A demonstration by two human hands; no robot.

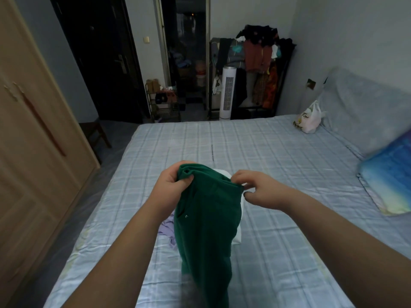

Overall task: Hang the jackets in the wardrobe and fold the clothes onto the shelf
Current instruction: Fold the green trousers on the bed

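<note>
A dark green garment (206, 223) hangs above the bed (278, 156), held up by its top edge. My left hand (172, 185) grips the left corner of that edge with closed fingers. My right hand (255, 185) pinches the right corner between thumb and fingertips. Under the garment lie a white cloth (236, 235) and a lilac cloth (166, 228) on the checked sheet. The wooden wardrobe (33, 141) stands at the left with its doors shut.
A blue pillow (389, 174) lies at the bed's right side, and a white plastic bag (309, 121) sits at the far right corner. Beyond the bed stand a clothes rack (260, 70) full of garments, a white tower fan (228, 92), a small shelf (163, 103) and a dark door (100, 58).
</note>
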